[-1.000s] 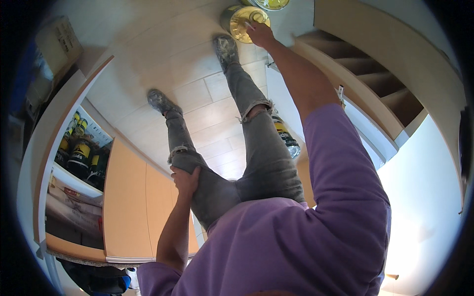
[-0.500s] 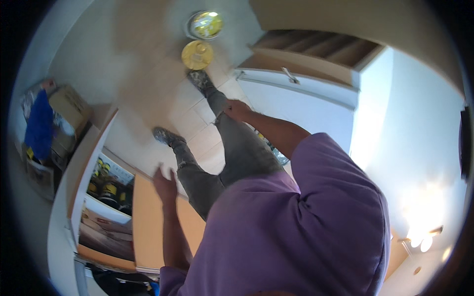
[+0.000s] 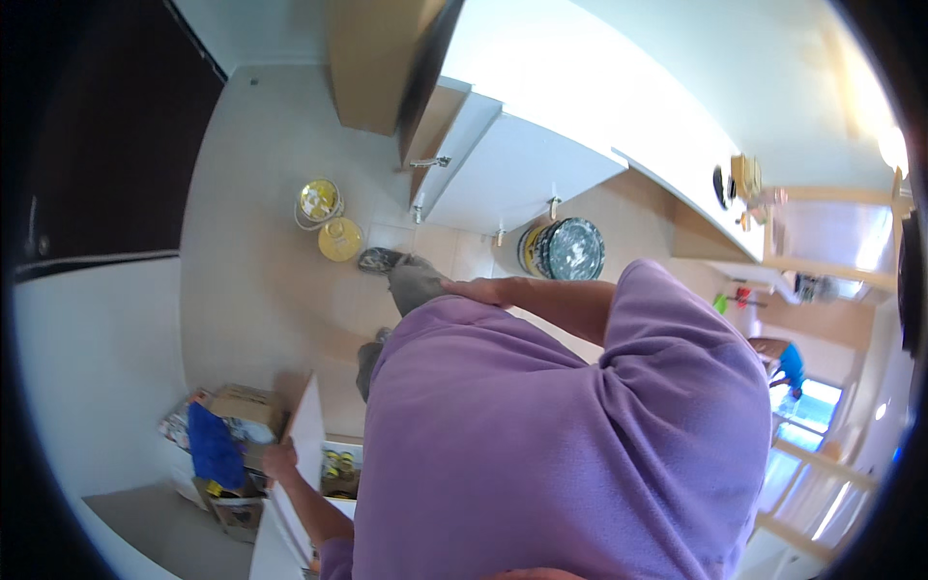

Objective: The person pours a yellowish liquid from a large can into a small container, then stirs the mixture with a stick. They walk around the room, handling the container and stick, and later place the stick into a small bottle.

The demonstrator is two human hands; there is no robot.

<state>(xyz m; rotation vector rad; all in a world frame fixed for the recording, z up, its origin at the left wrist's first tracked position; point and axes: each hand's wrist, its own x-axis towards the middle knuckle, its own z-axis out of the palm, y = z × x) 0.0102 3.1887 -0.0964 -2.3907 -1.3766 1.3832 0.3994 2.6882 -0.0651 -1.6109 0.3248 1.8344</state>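
My left hand (image 3: 281,461) is closed round the edge of an upright pale cabinet panel (image 3: 306,420) at lower left. My right hand (image 3: 474,291) rests on my leg (image 3: 416,285), its fingers lying along it, with nothing visible in them. Beyond my shoe are a round yellow lid (image 3: 340,241) and an open bucket with yellow and white contents (image 3: 318,199). A stained dark-lidded drum (image 3: 573,248) stands right of my leg, below a white cabinet with open doors (image 3: 522,174). Yellow-topped containers (image 3: 338,464) sit inside the lower-left cabinet.
A dark door (image 3: 116,145) is at upper left. Cardboard boxes (image 3: 242,414) with a blue cloth (image 3: 215,445) lie at lower left. A wooden frame (image 3: 831,200) is at right. A person in blue (image 3: 790,362) bends over farther off at the right.
My right hand has left the yellow lid for my leg. My left hand has moved from my thigh to the cabinet panel. The view has swung, showing the door and other person.
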